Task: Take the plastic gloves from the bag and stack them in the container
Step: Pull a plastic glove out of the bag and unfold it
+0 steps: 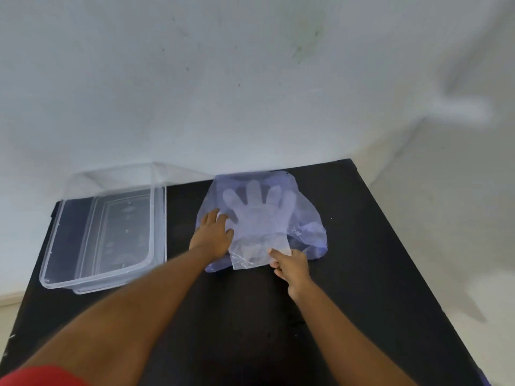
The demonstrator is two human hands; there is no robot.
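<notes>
A thin bluish plastic bag [303, 207] lies flat on the black table [348, 288], near its far edge. Through the bag a clear plastic glove [257, 210] shows, fingers pointing away from me. The glove's cuff sticks out of the bag's near opening. My right hand [291, 267] pinches that cuff at its near right corner. My left hand [213, 235] lies flat with fingers spread on the bag's left side, pressing it down. A clear rectangular container [69, 246] stands to the left, with nothing visible in it.
The container's clear lid [117, 176] leans behind it against the white wall [250, 79]. The table's right edge runs diagonally at the right, with pale floor beyond it.
</notes>
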